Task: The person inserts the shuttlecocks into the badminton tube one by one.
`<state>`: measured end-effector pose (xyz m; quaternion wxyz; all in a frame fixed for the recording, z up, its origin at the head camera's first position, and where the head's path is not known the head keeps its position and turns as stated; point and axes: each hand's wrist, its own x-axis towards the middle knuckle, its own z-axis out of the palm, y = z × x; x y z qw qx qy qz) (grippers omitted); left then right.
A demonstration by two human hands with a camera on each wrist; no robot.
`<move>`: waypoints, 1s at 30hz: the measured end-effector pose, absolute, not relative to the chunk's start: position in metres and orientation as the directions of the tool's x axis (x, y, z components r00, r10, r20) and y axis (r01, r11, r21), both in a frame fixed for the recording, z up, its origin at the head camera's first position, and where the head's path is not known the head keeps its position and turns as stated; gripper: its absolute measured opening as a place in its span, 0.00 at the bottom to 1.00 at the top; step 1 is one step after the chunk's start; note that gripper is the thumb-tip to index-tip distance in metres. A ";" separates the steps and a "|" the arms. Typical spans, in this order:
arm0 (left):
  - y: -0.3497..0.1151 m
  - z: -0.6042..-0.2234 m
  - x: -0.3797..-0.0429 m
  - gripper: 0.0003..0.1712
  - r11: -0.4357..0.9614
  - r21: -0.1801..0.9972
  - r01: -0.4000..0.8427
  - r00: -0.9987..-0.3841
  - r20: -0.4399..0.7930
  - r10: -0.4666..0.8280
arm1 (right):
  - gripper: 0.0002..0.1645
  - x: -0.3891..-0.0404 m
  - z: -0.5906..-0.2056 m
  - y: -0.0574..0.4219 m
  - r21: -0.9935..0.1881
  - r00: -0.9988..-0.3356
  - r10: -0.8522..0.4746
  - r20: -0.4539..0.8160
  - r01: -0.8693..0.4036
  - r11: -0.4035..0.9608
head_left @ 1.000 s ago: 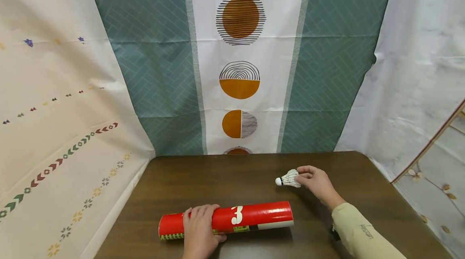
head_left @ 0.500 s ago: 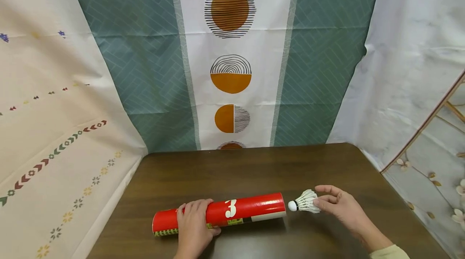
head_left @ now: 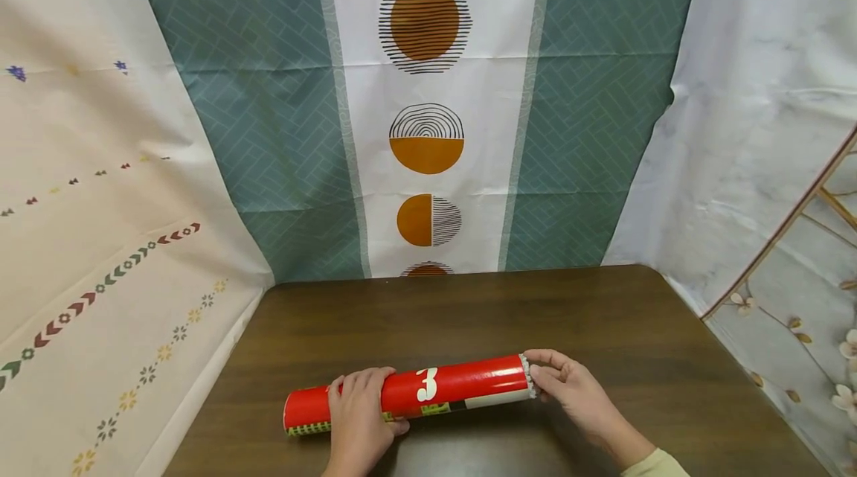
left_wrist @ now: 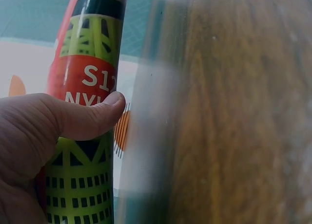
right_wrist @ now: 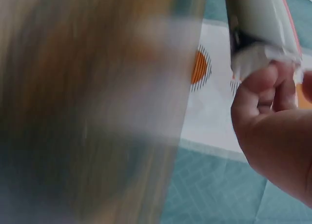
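Observation:
A red shuttlecock tube (head_left: 469, 382) lies lengthwise on the brown table, with a white "3" on its side. My left hand (head_left: 361, 414) grips it left of the middle; in the left wrist view the thumb of that hand (left_wrist: 44, 126) crosses the tube's lettered label (left_wrist: 90, 70). At the tube's right end, only the white skirt edge of a shuttlecock (head_left: 527, 375) shows; the cork and most of the skirt are hidden inside. My right hand (head_left: 581, 399) pinches that edge, thumb and fingers close against it. The right wrist view shows the white skirt (right_wrist: 253, 61) at the fingertips.
The dark wooden table (head_left: 428, 313) extends behind the tube and to both sides. A green and white patterned cloth (head_left: 288, 127) hangs at its back edge. Pale cloths stand at the left (head_left: 87, 187) and right (head_left: 743, 164).
My right hand has brought the shuttlecock toward me, then left into the tube's right end, cork first. The left hand keeps its grip on the tube. The head view has shifted slightly.

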<state>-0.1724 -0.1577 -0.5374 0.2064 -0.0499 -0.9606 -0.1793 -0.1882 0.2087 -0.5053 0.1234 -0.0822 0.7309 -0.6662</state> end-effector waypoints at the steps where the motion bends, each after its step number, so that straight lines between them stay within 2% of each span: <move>1: -0.157 -0.537 -0.173 0.49 0.931 0.323 0.172 -0.907 0.420 0.023 | 0.33 -0.187 -0.506 0.205 -0.994 -0.961 -0.268 -0.068 0.043 0.098; 5: -0.157 -0.536 -0.173 0.48 0.932 0.315 0.179 -0.902 0.431 0.028 | 0.41 -0.186 -0.507 0.195 -0.993 -0.979 -0.195 -0.058 0.037 0.111; 9: -0.157 -0.536 -0.174 0.48 0.932 0.317 0.176 -0.906 0.421 0.028 | 0.47 -0.186 -0.508 0.191 -0.993 -0.982 -0.179 -0.058 0.038 0.110; 16: -0.155 -0.533 -0.174 0.49 0.932 0.328 0.156 -0.916 0.401 0.012 | 0.49 -0.186 -0.505 0.192 -0.993 -0.961 -0.274 -0.029 -0.003 0.117; 23: -0.148 -0.529 -0.174 0.49 0.928 0.332 0.171 -0.923 0.383 0.033 | 0.49 -0.186 -0.500 0.184 -0.996 -0.907 -0.420 0.021 -0.056 0.072; 26: -0.145 -0.527 -0.174 0.49 0.925 0.337 0.179 -0.925 0.377 0.042 | 0.51 -0.185 -0.497 0.181 -0.996 -0.906 -0.423 0.019 -0.052 0.066; 30: -0.146 -0.525 -0.175 0.50 0.928 0.336 0.162 -0.933 0.359 0.033 | 0.53 -0.187 -0.493 0.188 -0.987 -0.924 -0.380 0.034 -0.091 0.134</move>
